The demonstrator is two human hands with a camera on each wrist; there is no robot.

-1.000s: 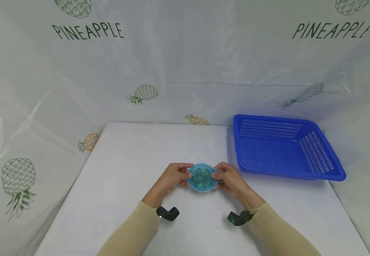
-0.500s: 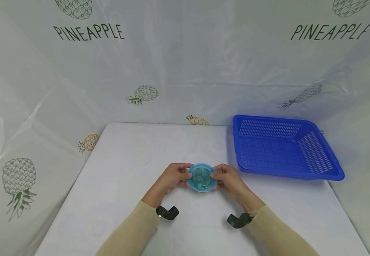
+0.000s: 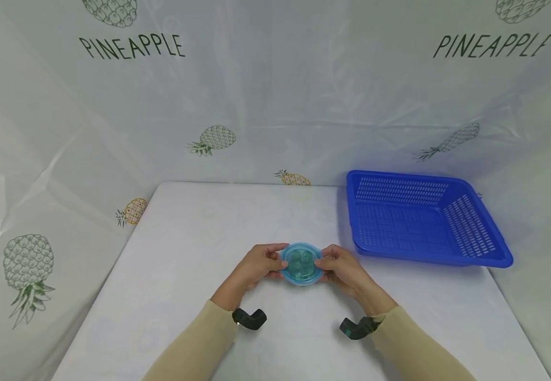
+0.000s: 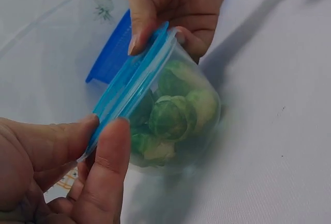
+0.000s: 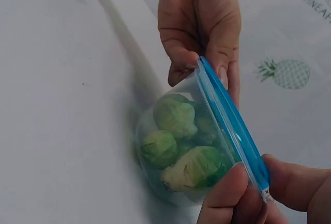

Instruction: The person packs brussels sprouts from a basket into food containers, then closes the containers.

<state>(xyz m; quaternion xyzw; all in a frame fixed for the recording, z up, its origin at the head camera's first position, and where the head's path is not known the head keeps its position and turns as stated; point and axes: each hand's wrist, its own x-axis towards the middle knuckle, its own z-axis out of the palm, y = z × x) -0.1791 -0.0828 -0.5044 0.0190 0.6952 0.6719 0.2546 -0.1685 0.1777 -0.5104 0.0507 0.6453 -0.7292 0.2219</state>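
Note:
A round clear plastic container with a blue lid is held between both hands over the white table. Brussels sprouts show through its wall, several of them. My left hand pinches the left side of the rim, thumb on the lid and fingers beneath the edge. On the opposite side my right hand grips the rim the same way. In the right wrist view the blue lid lies along the container's rim, and the sprouts sit below it. Whether the container's bottom touches the table cannot be told.
A blue perforated plastic basket stands at the table's back right, with nothing seen inside. The white table reaches to a pineapple-print sheet behind and at the sides.
Both hands keep their hold on the container, which has barely shifted. The basket stays in place.

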